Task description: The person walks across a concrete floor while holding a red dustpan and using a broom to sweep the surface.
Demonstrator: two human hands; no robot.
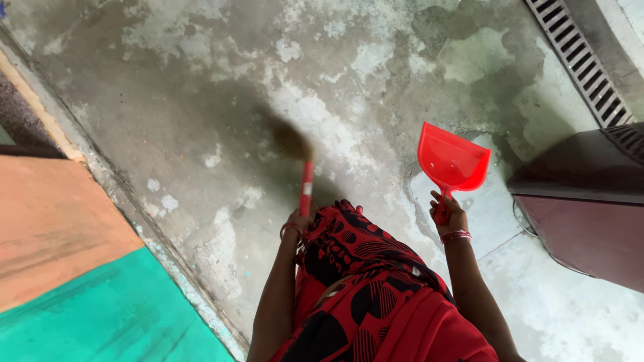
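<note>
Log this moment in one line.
left hand: grips broom | right hand: holds red dustpan | concrete floor

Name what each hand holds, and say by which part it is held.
The left hand grips a broom by its red handle. The right hand holds a red dustpan by its short handle.
</note>
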